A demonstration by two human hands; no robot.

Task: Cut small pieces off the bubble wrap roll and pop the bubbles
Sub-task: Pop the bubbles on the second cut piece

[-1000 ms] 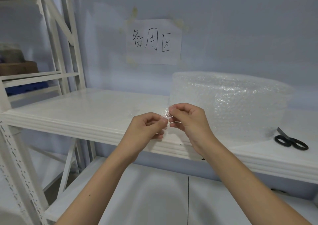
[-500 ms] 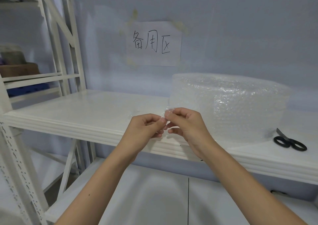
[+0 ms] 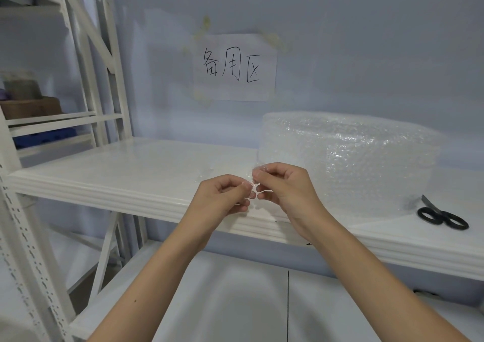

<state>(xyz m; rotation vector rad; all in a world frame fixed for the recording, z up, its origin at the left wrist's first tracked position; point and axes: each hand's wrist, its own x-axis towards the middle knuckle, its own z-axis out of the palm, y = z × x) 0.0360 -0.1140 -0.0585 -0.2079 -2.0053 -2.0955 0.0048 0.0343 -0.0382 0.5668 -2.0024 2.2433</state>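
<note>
White shelf [image 3: 110,174], spanning the view from 9 o'clock to 4 o'clock, its front edge running across the centre; wall [image 3: 366,40] behind it, bearing a paper sign [image 3: 235,67] with handwritten characters at 12 o'clock. Second shelving unit [image 3: 47,122] at 9 to 10 o'clock, holding a brown box [image 3: 31,107] and blue items, blurred. Bubble wrap roll [image 3: 353,158], translucent, lying on the shelf at 2 to 3 o'clock, just behind the right hand and well apart from the shelf's left end. Both forearms rising from 6 o'clock toward the centre; left hand [image 3: 222,197] with fingers curled, thumb and forefinger pinching one side of a small piece of bubble wrap [image 3: 250,182]; right hand [image 3: 282,187] likewise curled, thumb and forefinger pinching the other side of the same piece; the two hands nearly touching at the fingertips, held above the shelf's front edge at the centre. Black-handled scissors [image 3: 442,217] lying flat on the shelf at 3 o'clock, just beside the roll's right end, blades pointing toward the roll; whether blade and roll touch cannot be told.
</note>
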